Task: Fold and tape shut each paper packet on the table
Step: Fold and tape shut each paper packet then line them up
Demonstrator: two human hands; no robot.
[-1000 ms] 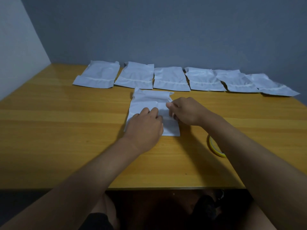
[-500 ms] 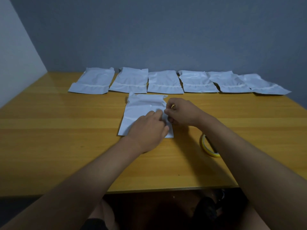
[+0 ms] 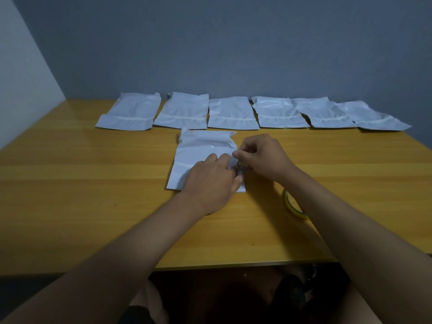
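Left hand [image 3: 210,181] flat on the packet [image 3: 201,155]; right hand [image 3: 261,155] fingers pinched at its edge

Wooden table [image 3: 81,183] against grey wall [image 3: 233,43], white side wall [image 3: 18,78].

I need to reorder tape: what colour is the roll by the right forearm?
Yellow; the tape roll shows best in the head view, partly hidden by the forearm.

No legible text, label, brand, number or sign found. The white packets [image 3: 233,113] in the row along the far edge of the tabletop [image 3: 93,195] show blank faces, as does the packet [image 3: 201,150] nearer the middle. The tape roll [image 3: 292,205] near the right edge shows no readable marking.
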